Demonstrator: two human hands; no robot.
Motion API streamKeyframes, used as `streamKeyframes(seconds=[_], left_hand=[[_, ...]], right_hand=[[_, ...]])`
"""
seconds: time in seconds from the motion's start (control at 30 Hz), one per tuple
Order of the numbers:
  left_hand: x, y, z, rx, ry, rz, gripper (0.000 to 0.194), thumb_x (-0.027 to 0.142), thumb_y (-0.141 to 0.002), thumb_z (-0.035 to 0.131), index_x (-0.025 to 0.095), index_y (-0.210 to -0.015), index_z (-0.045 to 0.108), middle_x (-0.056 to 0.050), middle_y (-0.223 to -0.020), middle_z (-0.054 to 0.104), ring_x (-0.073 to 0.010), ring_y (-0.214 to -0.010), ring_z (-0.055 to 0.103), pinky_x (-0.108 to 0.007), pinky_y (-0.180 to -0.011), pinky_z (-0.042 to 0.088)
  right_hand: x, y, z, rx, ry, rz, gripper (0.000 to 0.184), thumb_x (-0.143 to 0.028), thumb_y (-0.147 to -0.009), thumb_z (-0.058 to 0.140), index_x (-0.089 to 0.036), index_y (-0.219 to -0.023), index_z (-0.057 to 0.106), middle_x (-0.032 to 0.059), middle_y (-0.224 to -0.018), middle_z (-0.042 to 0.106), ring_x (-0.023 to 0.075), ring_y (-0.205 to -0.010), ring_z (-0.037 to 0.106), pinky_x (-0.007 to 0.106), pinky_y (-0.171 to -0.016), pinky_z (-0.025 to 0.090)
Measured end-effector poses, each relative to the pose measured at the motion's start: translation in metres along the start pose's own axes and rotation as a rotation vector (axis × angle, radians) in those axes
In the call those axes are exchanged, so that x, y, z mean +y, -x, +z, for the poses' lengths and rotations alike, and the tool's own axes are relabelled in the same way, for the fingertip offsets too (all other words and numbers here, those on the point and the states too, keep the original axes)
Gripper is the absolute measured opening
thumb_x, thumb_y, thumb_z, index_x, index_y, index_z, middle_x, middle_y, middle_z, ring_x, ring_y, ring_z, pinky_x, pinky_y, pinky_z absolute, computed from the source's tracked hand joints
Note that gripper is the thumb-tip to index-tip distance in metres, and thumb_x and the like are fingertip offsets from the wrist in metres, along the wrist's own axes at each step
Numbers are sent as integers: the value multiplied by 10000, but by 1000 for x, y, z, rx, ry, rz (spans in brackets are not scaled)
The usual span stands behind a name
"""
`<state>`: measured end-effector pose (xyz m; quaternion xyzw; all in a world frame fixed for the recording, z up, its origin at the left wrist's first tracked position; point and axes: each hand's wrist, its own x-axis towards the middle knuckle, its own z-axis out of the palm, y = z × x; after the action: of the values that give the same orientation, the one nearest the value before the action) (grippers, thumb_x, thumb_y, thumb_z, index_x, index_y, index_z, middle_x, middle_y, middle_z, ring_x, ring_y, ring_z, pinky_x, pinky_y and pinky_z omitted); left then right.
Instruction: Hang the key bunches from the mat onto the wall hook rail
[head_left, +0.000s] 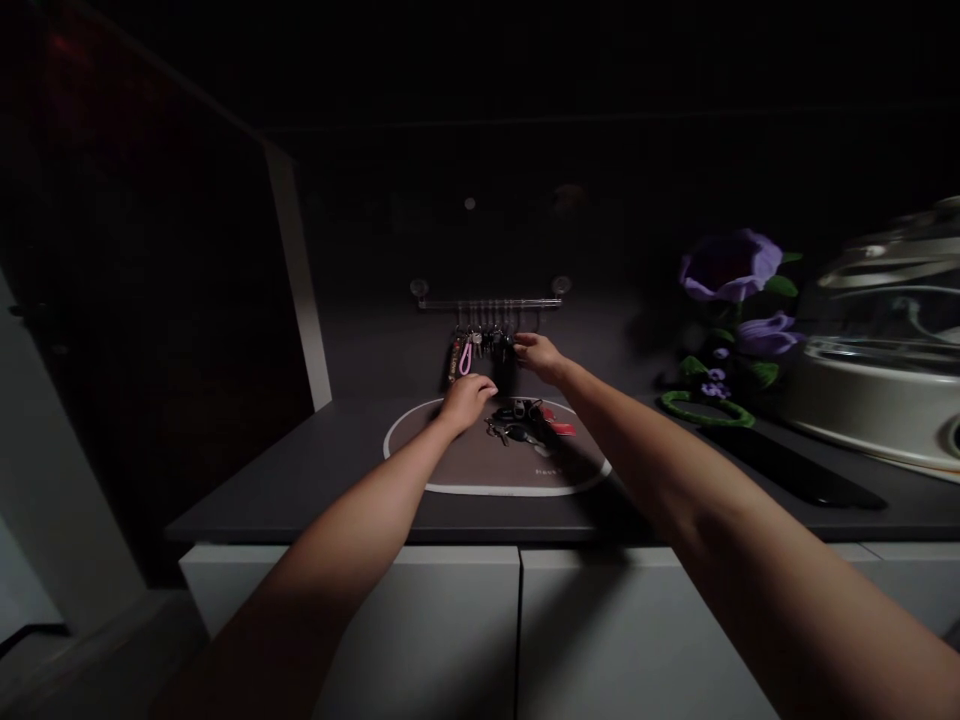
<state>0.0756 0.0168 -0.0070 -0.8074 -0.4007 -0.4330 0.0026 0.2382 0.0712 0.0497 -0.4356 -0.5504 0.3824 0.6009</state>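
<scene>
A clear hook rail (491,303) is fixed to the dark wall, with several bunches of keys (480,342) hanging from it. Among them dangles a pink strap (466,357). At the right end of the hanging keys is my right hand (540,357), its fingertips pinched together; what is in them is too dark to name. My left hand (466,402) hovers lower, over the mat, fingers stretched forward and apparently holding nothing. On the brown oval mat (450,465) lie loose keys (499,432), a dark key fob (516,432) and a red holder (561,428).
On the right of the dark counter (277,480) stand a purple flower ornament (731,268) with a green ring base and a large pale appliance (877,400) with a clear cover. A flat black object (802,468) lies before them. White cabinet doors (442,630) are below.
</scene>
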Motion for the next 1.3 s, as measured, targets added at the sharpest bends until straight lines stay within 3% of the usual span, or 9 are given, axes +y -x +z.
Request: streamKeyframes(seconds=[0.4,0.7,0.93,1.03,1.3], left_hand=[[0,2,4,-97,-3,49,151,170,-759,539,170,-821,677,-54,-849,654,-161,-817,568,-259,-760,417],[0,4,-2,-218,96,78,128,196,-731,563,164,-776,678,-31,-814,671,-148,-779,580,-243,-736,413],[0,7,-7,-364,240,36,149,236,-700,588,135,-764,676,-30,-752,670,-131,-699,577,-235,-680,412],[0,9,-9,-437,295,25,164,254,-671,616,121,-747,676,-29,-712,660,-129,-685,571,-234,-673,411],[2,12,-14,-563,217,51,235,319,-646,647,127,-776,683,-23,-731,657,-126,-708,561,-236,-682,394]], right_hand=[[10,15,-7,-19,30,-22,299,-33,-638,601,-134,-919,626,30,-737,635,90,-615,515,257,-630,444],[20,41,-5,-12,42,-129,298,35,-653,556,-121,-897,627,71,-944,654,135,-918,576,343,-929,385],[32,68,-11,-28,102,-153,312,19,-675,554,-142,-931,630,73,-1031,642,151,-984,574,388,-983,354],[33,78,-17,-35,228,-230,288,-5,-694,545,-140,-931,636,71,-1008,652,155,-962,587,382,-965,379],[31,100,-29,-96,874,-404,333,-40,-753,456,-125,-1032,618,103,-1086,621,175,-1017,562,309,-917,410]])
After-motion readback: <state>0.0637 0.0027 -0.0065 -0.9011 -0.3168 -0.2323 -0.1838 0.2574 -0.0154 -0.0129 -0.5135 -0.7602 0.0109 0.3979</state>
